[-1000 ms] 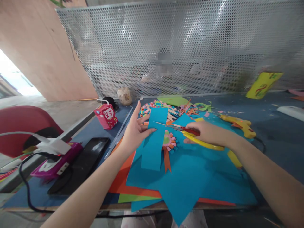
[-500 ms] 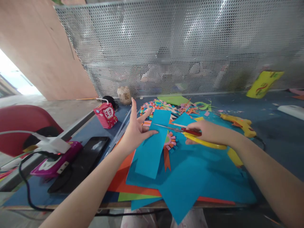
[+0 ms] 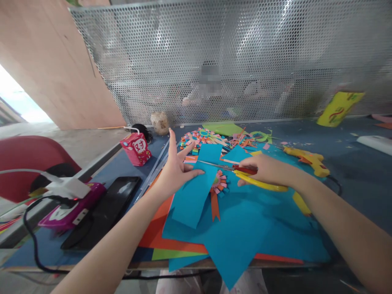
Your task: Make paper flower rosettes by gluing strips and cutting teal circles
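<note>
A strip of blue paper (image 3: pixel 194 194) is pinched between the thumb and fingers of my left hand (image 3: pixel 176 170), whose index finger points up. My right hand (image 3: pixel 257 168) grips scissors with red and yellow handles (image 3: pixel 260 184). Their blades lie across the strip's upper part and look nearly closed; I cannot tell how far the paper is cut. Beneath the strip a paper rosette with an orange tail (image 3: pixel 215 204) is partly covered. It lies on large blue paper sheets (image 3: pixel 275 232), with orange sheets (image 3: pixel 159 226) below them.
Paper rosettes (image 3: pixel 202 136) and paper scraps (image 3: pixel 243 141) lie behind my hands. A yellow glue gun (image 3: pixel 309 158) rests at right. At left are a red drink box (image 3: pixel 136 148), a black phone (image 3: pixel 122 194) and a purple power strip (image 3: pixel 73 210). A perforated metal panel (image 3: pixel 183 53) stands behind.
The blue strip has tilted, its lower end swinging left and its upper end right. My left hand has shifted slightly with it. The right hand and scissors have hardly moved.
</note>
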Demonstrator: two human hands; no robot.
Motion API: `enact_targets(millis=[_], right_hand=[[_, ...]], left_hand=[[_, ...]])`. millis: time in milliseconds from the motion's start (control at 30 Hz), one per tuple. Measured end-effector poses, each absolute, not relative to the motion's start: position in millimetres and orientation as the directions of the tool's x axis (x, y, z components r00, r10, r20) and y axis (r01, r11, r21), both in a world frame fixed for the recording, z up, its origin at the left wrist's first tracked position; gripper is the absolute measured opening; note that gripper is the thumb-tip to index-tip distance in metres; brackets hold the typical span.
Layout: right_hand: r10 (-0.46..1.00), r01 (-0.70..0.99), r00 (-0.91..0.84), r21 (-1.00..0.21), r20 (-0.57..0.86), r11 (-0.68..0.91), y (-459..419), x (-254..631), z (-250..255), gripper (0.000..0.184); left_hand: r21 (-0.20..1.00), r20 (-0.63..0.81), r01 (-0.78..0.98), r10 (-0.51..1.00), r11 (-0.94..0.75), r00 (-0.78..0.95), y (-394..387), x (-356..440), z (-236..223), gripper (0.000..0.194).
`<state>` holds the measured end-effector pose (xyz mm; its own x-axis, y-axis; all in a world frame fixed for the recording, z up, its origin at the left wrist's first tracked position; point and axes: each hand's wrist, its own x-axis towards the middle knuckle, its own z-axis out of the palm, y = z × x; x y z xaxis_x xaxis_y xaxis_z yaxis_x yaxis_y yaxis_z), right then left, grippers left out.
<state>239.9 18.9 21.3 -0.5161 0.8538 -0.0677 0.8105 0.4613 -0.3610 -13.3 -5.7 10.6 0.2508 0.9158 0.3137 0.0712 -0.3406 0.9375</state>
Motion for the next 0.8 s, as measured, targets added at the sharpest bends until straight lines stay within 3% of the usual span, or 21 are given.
enact_targets(millis=[400, 633, 800], right_hand=[[0.827, 0.801, -0.539, -0.401, -0.158, 0.445, 10, 233, 27, 0.045], [0.817, 0.799, -0.556, -0.371, -0.153, 0.473, 11, 236, 27, 0.045], [0.812, 0.803, -0.554, -0.376, -0.182, 0.463, 7, 234, 28, 0.049]], left_hand=[[0.945, 0.256, 0.139, 0.933, -0.297, 0.254, -7, -12, 11, 0.122], [0.949, 0.260, 0.149, 0.958, -0.277, 0.124, 1, -17, 9, 0.099], [0.933, 0.272, 0.196, 0.948, -0.301, 0.165, -1, -15, 10, 0.090]])
